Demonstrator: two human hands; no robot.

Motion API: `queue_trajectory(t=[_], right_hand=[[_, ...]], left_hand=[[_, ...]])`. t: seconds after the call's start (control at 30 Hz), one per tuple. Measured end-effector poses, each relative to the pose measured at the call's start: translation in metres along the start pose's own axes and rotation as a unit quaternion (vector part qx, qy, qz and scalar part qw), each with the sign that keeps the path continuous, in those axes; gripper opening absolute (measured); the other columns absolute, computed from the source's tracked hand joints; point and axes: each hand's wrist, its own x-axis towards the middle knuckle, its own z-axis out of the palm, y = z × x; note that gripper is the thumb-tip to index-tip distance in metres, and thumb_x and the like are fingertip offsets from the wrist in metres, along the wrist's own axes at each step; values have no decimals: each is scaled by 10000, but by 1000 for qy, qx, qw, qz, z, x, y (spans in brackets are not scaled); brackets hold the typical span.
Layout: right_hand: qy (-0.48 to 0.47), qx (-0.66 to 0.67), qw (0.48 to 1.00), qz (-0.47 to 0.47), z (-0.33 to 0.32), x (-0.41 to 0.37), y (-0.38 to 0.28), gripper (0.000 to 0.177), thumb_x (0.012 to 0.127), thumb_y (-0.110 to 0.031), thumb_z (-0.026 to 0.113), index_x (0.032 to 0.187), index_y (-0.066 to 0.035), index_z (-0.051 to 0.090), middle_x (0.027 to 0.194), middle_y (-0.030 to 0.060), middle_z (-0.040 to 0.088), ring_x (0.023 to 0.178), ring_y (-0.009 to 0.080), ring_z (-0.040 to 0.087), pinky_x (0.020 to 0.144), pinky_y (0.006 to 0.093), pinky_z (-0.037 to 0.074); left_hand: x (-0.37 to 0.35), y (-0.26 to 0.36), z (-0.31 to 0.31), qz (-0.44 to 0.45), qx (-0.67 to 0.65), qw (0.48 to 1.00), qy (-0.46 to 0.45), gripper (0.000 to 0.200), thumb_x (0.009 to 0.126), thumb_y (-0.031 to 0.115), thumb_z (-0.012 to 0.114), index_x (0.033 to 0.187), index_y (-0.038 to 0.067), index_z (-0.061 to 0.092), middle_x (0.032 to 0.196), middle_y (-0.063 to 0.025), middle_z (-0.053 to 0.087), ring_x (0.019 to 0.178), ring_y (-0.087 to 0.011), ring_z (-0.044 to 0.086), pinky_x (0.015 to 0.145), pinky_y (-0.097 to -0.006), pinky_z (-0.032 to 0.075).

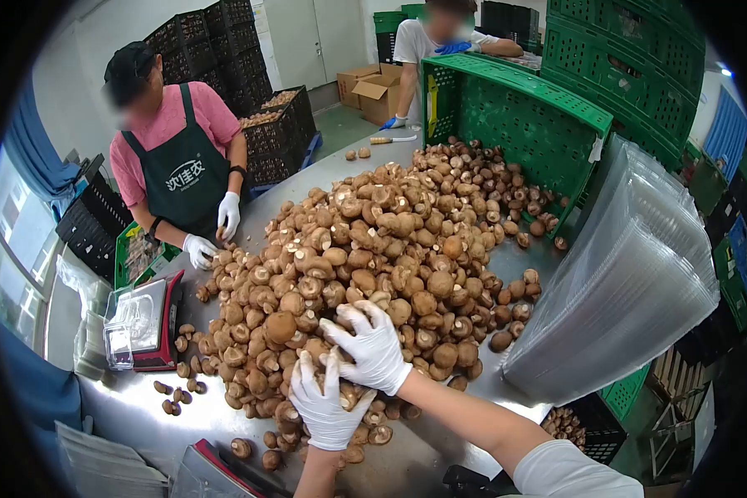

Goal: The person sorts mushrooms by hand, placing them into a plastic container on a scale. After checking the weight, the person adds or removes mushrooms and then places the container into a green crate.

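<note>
A large heap of brown mushrooms (349,241) covers the middle of the metal table (216,415). My left hand (328,402), in a white glove, lies on the near side of the heap with its fingers spread over mushrooms. Just right of it and a bit farther up, my right hand (367,347), also gloved in white, rests on the heap with its fingers apart. Both palms face down, and neither hand has visibly closed round a mushroom. The fingertips touch the mushrooms, and what lies under the palms is hidden.
Stacked clear plastic trays (622,282) stand at the right. A tipped green crate (515,124) opens onto the heap. A red scale (153,324) sits left. A person in an apron (187,174) handles mushrooms; another person (423,50) stands behind, near a knife (393,140).
</note>
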Motion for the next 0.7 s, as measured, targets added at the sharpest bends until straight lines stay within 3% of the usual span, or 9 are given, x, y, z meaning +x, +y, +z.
queue_trajectory(t=[0.13,0.17,0.23,0.37,0.5,0.7], right_hand=[[5,18,997,73,-12,-34,7,404,784,-261,760,1161,-131,704,1185,118,591,1132,391,530,993,487,439],[18,32,997,72,-15,-44,10,364,786,-226,746,1127,-106,700,1171,135,584,1113,401,530,992,495,436],[14,14,992,122,-11,-81,11,382,824,-269,708,1172,-113,703,1182,186,570,1123,400,521,989,509,410],[24,32,979,198,-10,-131,9,368,882,-226,641,1225,-114,714,1228,181,575,1163,372,521,1038,513,383],[55,33,982,178,-17,-149,0,359,875,-158,675,1224,-85,712,1266,178,561,1190,378,517,1062,494,388],[32,67,975,208,-30,-179,-18,404,880,-131,670,1279,-70,672,1295,186,550,1189,378,520,1060,493,387]], left_hand=[[-31,7,7,33,21,999,18,857,698,527,837,1435,230,516,1521,-200,395,1331,-467,395,1034,-598,369],[-33,13,5,34,10,999,10,883,690,492,861,1435,193,492,1528,-224,381,1352,-503,370,1066,-617,355],[-36,23,1,31,-9,999,-15,834,707,493,851,1422,191,546,1528,-215,393,1345,-500,374,1075,-613,357],[-65,38,10,47,-6,998,-51,840,692,486,857,1426,207,561,1521,-200,412,1333,-467,377,1093,-587,345],[-87,49,22,78,-2,997,-23,788,670,462,861,1382,260,589,1517,-177,425,1335,-397,385,1070,-548,347],[-132,58,28,101,-9,994,-46,831,658,474,870,1385,244,539,1513,-172,380,1340,-411,376,1099,-623,312]])
